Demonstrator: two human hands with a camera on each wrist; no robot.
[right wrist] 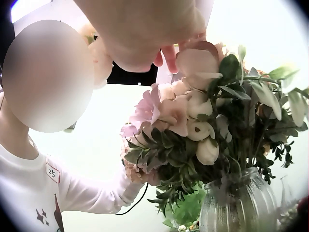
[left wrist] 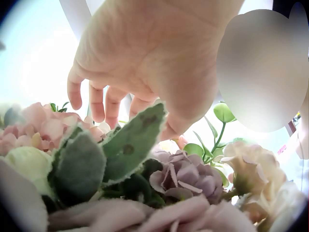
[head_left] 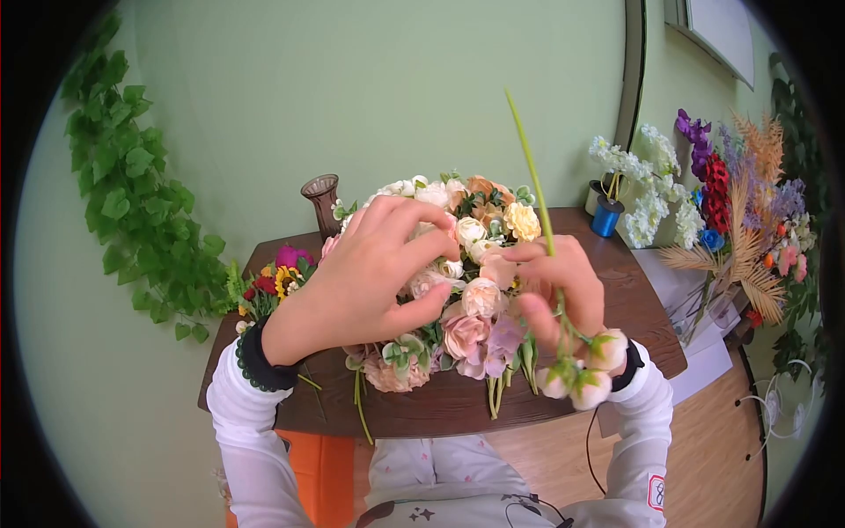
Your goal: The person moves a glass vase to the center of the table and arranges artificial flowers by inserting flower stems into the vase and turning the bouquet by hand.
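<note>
Head view | left hand [head_left: 370, 282] spread open, fingers resting on bouquet [head_left: 466, 264] mid-worktop [head_left: 642, 308] | right hand [head_left: 554, 295] pinching upside-down flower stem [head_left: 532, 189], blooms near front edge

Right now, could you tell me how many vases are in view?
2: a brown vase stands empty at the table's back left, and a clear ribbed glass vase holds the bouquet under both hands. Others may be hidden behind the flowers.
</note>
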